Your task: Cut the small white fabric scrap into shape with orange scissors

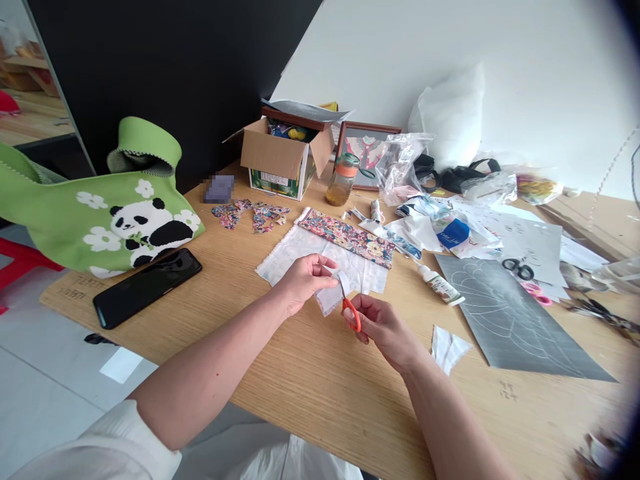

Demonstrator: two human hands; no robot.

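My left hand (301, 279) pinches the near edge of a white fabric piece (300, 257) that lies on the wooden table (320, 387), with a floral-patterned strip (350, 235) along its far side. My right hand (383, 327) is closed around small orange-handled scissors (350, 308), whose blades point up into the white fabric just right of my left fingers. A small white offcut (447, 347) lies on the table to the right of my right hand.
A black phone (147, 285) and a green panda bag (100, 213) lie at left. Floral cut-outs (250, 215), a cardboard box (283, 157), a jar (343, 180), a glue bottle (440, 283), grey paper (510, 320), black scissors (519, 267) and plastic bags crowd the back and right.
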